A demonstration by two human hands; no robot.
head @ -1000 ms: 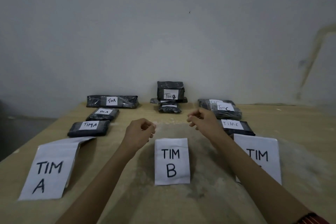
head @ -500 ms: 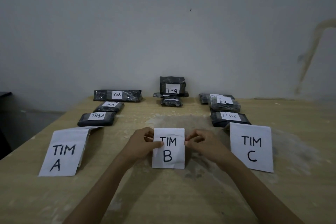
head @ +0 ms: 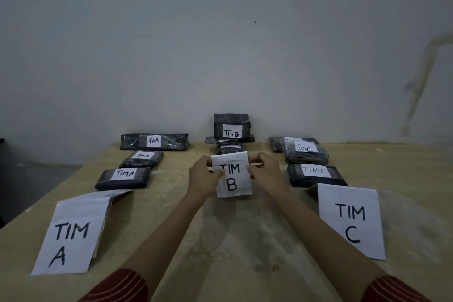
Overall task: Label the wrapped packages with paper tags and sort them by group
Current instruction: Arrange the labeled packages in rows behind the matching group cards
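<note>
Against a plain grey wall, the desk carries dark labelled packages in three groups. At frame centre, the left hand and right hand each pinch an upper edge of the TIM B sheet.

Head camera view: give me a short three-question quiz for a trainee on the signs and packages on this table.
1. True or false: the left hand and the right hand both pinch the TIM B sign near its top.
2. How many packages tagged TIM A lie in the left row? A) two B) three C) five
3. Fill in: the TIM C sign lies on the person's ____ side.
Key: 1 true; 2 B; 3 right.
</note>
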